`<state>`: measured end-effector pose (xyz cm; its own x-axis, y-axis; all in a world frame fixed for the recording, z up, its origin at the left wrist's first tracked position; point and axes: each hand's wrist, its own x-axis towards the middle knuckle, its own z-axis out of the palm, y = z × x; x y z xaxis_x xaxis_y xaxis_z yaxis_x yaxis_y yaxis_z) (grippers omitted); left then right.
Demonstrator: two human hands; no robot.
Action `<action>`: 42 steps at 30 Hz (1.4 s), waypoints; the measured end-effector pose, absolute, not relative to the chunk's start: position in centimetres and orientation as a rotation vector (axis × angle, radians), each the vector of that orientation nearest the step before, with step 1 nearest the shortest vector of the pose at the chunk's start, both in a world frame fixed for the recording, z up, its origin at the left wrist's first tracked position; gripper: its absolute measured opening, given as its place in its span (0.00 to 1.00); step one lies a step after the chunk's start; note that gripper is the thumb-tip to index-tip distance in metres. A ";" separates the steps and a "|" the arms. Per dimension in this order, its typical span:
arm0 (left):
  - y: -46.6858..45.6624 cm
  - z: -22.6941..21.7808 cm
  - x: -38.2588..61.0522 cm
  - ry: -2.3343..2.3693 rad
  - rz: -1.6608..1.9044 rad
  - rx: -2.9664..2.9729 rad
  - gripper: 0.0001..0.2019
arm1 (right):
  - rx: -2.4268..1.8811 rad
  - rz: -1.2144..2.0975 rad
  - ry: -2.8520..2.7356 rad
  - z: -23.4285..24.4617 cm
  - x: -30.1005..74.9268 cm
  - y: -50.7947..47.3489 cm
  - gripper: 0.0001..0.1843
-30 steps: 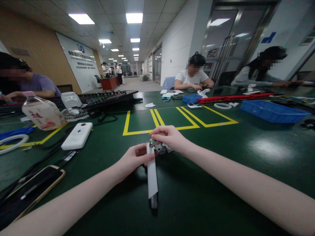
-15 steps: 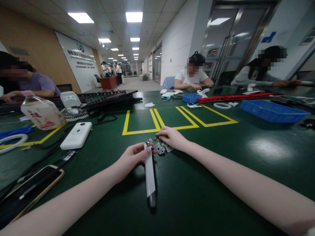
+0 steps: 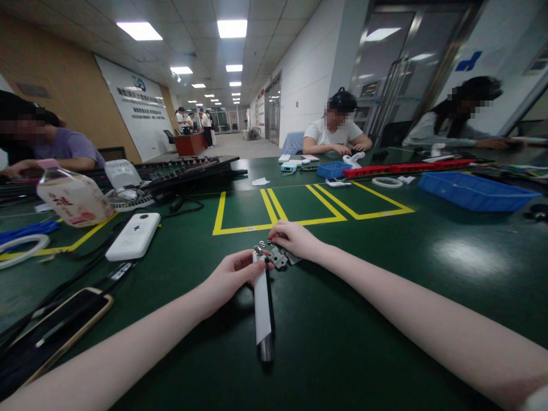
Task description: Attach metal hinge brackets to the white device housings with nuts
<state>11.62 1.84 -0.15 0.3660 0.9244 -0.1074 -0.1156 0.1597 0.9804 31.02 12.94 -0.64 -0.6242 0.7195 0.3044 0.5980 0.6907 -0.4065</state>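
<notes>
My left hand point(image 3: 237, 275) grips the upper end of a long white-and-black bar point(image 3: 262, 311) with a dark metallic lower tip. A small shiny metal piece point(image 3: 258, 250) sits at the bar's top, by my fingertips. My right hand point(image 3: 295, 237) is curled over a little group of metal parts, its fingertips pinched low near the table; what they hold, if anything, is hidden. Flat grey metal plates with holes point(image 3: 278, 258) lie between both hands, partly under the right one. Several small nut-like rings point(image 3: 262, 244) lie just beyond them.
Yellow tape outlines point(image 3: 278, 227) mark the green table ahead. On the left are a white power bank point(image 3: 133, 236), a phone point(image 3: 55, 342), cables and a drink bottle point(image 3: 72, 194). A blue tray point(image 3: 475, 191) stands at right. Other people sit across the table.
My right hand has shifted slightly left and nearer over the metal parts, covering more of the small rings. The left hand and the bar have barely moved.
</notes>
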 end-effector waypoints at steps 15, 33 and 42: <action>1.6 0.5 11.9 0.972 0.905 1.252 0.20 | -0.914 0.717 -2.124 1.8 29.2 10.7 0.12; 1.8 0.3 11.8 0.939 0.966 1.234 0.19 | -0.902 1.295 -2.147 7.0 28.2 7.2 0.05; 1.6 0.7 11.9 0.975 0.951 1.230 0.19 | -0.916 1.193 -2.236 6.2 28.0 7.5 0.06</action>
<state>11.88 1.60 0.69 0.3049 0.9494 -0.0749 -0.0512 0.0948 0.9942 28.03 7.50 6.17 -0.6820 0.7278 0.0720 0.3454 0.4073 -0.8454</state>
